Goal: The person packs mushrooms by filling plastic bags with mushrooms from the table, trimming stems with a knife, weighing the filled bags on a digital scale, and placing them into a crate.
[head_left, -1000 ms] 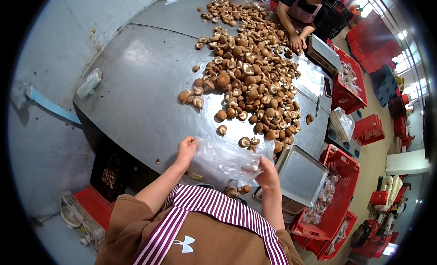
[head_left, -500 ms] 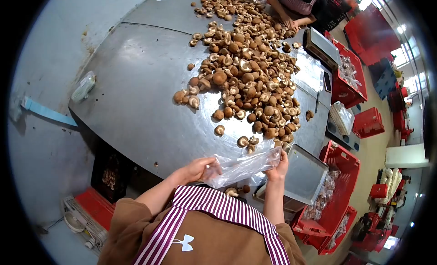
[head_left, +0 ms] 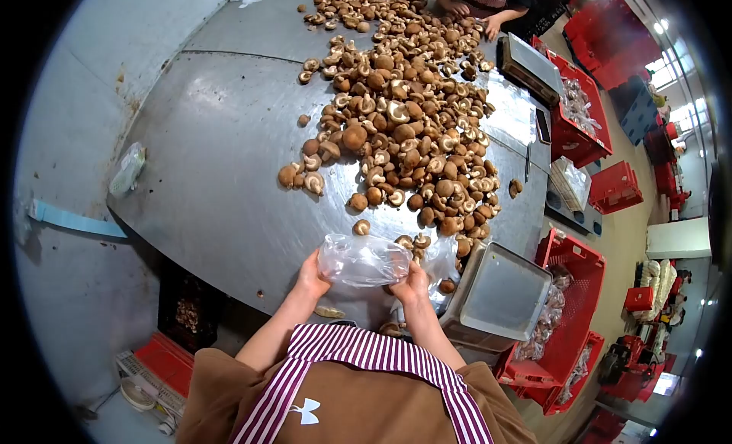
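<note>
A clear plastic bag [head_left: 364, 259] is stretched between my two hands above the near edge of the metal table [head_left: 221, 162]. My left hand [head_left: 313, 275] grips its left end, and my right hand [head_left: 412, 282] grips the right end. No mushroom shows inside the bag. Beyond it spreads a large heap of brown mushrooms [head_left: 415, 150], with one loose mushroom [head_left: 361, 227] just past the bag. More clear plastic [head_left: 441, 259] lies right of my right hand, beside a scale with a metal tray [head_left: 505, 291].
A co-worker's hands [head_left: 492, 24] rest at the heap's far end, near a second scale [head_left: 534, 66]. Red crates [head_left: 583, 280] with bagged goods stand along the right side. A phone [head_left: 542, 127] and a pen [head_left: 528, 162] lie on the table's right part.
Both hands have shifted, and the bag is now held level and looks puffed out. The view has moved slightly. One of the co-worker's hands has moved apart from the other.
</note>
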